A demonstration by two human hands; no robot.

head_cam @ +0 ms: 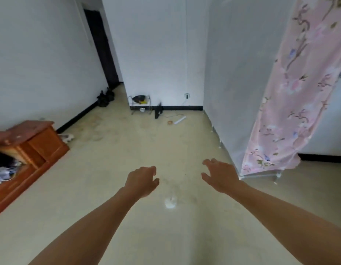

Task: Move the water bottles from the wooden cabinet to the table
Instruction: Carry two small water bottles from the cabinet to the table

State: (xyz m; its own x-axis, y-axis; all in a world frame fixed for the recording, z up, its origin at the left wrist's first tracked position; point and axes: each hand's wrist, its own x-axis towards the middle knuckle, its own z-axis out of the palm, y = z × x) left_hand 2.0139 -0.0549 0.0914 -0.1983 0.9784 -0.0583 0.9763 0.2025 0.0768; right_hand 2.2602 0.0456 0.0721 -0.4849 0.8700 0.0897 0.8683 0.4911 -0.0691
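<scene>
Holding nothing, the person's left hand (142, 181) and right hand (219, 175) hover loosely spread, the wooden cabinet (45, 144) sits far left, and no water bottles show; 1 would likely feel smooth, best gripped mid-body.

One left hand (143, 181), one right hand (220, 176), one wooden cabinet (45, 144), two black bags (105, 97).

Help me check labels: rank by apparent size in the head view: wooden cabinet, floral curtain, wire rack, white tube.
1. floral curtain
2. wooden cabinet, cut by the frame
3. wire rack
4. white tube
Last two are farther away.
</scene>
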